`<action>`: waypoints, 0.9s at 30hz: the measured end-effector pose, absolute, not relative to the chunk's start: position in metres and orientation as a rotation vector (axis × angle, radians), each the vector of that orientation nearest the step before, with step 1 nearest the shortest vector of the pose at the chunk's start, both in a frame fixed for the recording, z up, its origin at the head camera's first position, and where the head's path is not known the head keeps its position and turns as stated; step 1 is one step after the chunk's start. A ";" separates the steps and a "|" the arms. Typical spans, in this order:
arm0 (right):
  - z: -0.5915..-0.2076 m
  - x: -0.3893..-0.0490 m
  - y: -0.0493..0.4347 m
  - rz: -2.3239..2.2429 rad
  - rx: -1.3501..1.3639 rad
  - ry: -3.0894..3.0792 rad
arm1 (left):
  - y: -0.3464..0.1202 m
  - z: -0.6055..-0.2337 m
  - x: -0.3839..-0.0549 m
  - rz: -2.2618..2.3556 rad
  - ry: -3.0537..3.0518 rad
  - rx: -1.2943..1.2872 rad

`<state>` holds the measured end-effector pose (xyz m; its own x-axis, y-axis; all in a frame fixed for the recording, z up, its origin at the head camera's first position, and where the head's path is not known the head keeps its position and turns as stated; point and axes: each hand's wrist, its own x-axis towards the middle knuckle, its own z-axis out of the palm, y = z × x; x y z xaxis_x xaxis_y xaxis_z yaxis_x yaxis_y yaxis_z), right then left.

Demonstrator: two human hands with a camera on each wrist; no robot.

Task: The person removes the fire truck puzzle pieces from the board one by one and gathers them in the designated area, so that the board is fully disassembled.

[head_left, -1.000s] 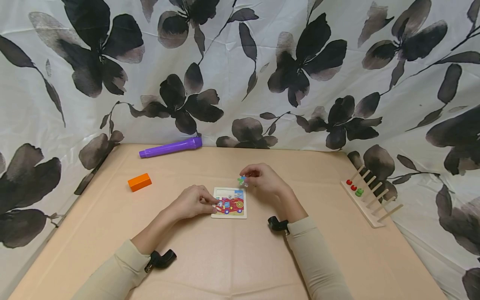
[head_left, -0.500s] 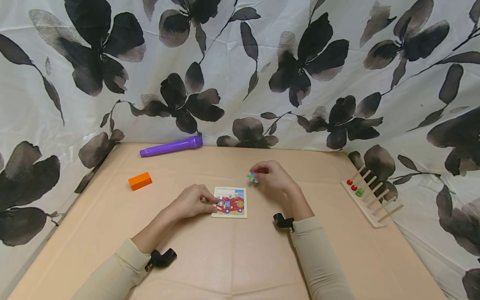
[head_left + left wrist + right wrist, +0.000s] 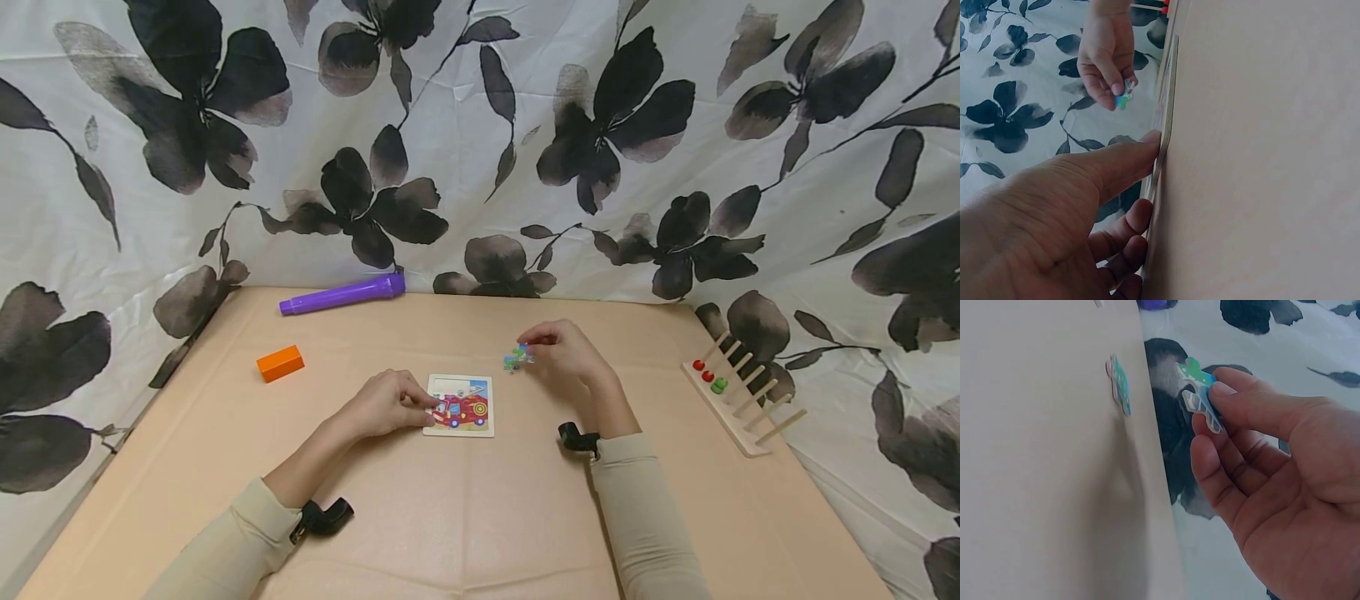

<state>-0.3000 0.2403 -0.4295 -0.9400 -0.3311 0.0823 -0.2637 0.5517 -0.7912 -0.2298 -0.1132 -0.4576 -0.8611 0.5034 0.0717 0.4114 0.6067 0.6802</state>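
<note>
In the head view, a small square puzzle board with a red fire truck picture lies mid-table. My left hand holds its left edge; up close, the thumb presses on the board and the curled fingers sit along the side. My right hand is up and right of the board. Between its thumb and fingers it pinches a green and blue puzzle piece with a white lattice pattern. Another green and blue puzzle piece shows on the table just left of those fingertips.
An orange block lies at the left, and a purple marker-shaped tube at the back edge. On the right stands a wooden peg rack with red and green beads. A floral cloth hangs behind the table.
My right hand has moved right, away from the board's top corner, with a piece still pinched. A puzzle piece now shows on the table beside its fingertips. My left hand stays at the board.
</note>
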 end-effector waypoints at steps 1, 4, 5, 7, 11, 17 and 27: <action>-0.430 -0.300 0.242 -1.363 -0.512 2.697 | -0.113 -0.458 -0.230 1.094 2.702 0.774; -0.431 -0.301 0.247 -1.375 -0.493 2.687 | -0.113 -0.458 -0.230 1.096 2.700 0.775; -0.432 -0.301 0.249 -1.377 -0.487 2.684 | -0.113 -0.458 -0.230 1.096 2.699 0.777; -0.433 -0.302 0.252 -1.371 -0.478 2.682 | -0.113 -0.458 -0.230 1.097 2.699 0.779; -0.435 -0.302 0.256 -1.373 -0.474 2.664 | -0.113 -0.459 -0.230 1.101 2.702 0.788; -0.438 -0.304 0.259 -1.324 -0.456 2.670 | -0.113 -0.457 -0.229 1.107 2.699 0.789; -0.444 -0.306 0.265 -1.293 -0.413 2.657 | -0.113 -0.457 -0.230 1.106 2.698 0.787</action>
<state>-0.3056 0.2650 -0.4438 -0.9494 -0.3134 -0.0205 -0.1772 0.5885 -0.7888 -0.2298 -0.1135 -0.4572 -0.8572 0.5084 0.0820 0.4196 0.5973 0.6835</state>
